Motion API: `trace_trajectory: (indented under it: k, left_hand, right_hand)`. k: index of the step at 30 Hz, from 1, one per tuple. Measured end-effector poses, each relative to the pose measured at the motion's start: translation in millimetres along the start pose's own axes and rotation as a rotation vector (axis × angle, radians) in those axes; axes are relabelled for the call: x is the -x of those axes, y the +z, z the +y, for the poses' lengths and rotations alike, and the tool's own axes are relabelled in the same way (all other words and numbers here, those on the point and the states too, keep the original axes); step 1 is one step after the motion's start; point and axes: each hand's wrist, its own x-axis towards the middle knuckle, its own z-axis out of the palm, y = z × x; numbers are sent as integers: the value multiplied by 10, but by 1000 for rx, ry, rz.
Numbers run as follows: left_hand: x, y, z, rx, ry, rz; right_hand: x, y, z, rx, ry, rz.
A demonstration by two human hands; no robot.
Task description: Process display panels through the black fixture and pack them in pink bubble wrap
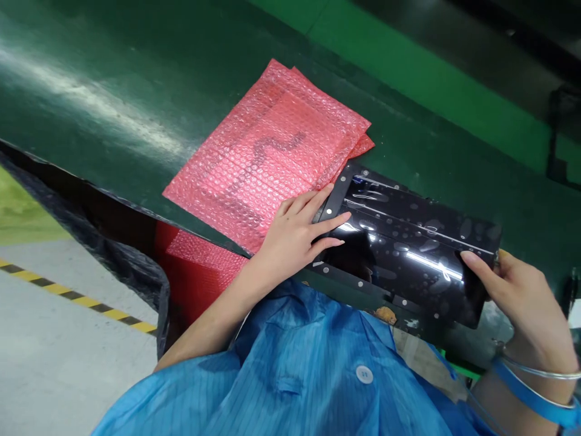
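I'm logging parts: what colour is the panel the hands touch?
The panel is glossy black, best seen in the head view.

Glossy panel [390, 260], bumpy bubble wrap [272, 139]

right hand [524, 287] partly hidden behind black panel [394, 236], lower pink bag [364, 146] left of panel mostly covered, blue garment [327, 381] below panel cropped

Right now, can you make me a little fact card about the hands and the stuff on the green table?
Left hand: fingers resting on one end of the black panel
Right hand: holds the other end, thumb on top
Red bubble wrap: on the green table, beside the panel, with a dark squiggle
Clothes: blue coat, white button
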Motion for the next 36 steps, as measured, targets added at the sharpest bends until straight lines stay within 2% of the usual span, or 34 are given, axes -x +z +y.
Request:
trace_trajectory:
  k: [3,6,10,16,18,23,25,27,29,32,34,36]
  left_hand:
    - [-16,-16,4,-15,-7,-8]
    - [-28,-43,-17,-25,1,-21]
    - [-48,-78,-62,-27,17,-26]
    - [-90,-82,-83,-78,53,17]
    - [-99,-88,-101,-98,52,15]
    - [-112,-132,-81,-151,79,33]
    - [-140,-118,56,-166,101,80]
    - [-197,-41,301,-149,189,84]
    - [-273,111,616,-109,353,-2]
    - [-379,424,1058,-81,585,-208]
    - [-417,612,1237,-93,652,-283]
    - [-426,734,1313,-110,659,-314]
  right_hand:
    - [-65,-75,-50,204,-13,-88]
    - [-57,-57,-104,200,-2,-127]
    - [-71,26,-61,243,-49,-158]
    - [-203,78,14,484,-185,-109]
    - [-245,46,24,466,-194,-90]
    - [-312,-104,129,320,-89,14]
    - [-350,-142,191,215,-72,9]
    - [-418,-147,234,102,-74,-17]
    - [-517,-122,245,39,-80,-60]
    - [-688,-53,208,91,-78,-98]
    - [-779,-8,170,168,-83,-85]
    - [-836,27,138,222,-87,-71]
